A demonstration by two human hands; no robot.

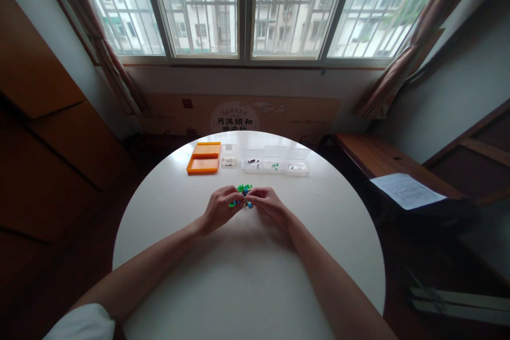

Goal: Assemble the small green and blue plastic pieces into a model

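Both hands meet over the middle of the round white table [247, 276]. My left hand [220, 207] has its fingers curled round a small green piece. My right hand [269, 204] pinches a small green and blue brick assembly [244, 189] from the other side. The two hands touch at the fingertips, and the pieces between them are too small to make out in detail.
An orange tray [204, 158] with its lid lies at the table's far left. Beside it stand several clear plastic boxes [274, 160] holding small parts. A wooden bench with a sheet of paper [406, 190] is at the right. A window fills the back wall.
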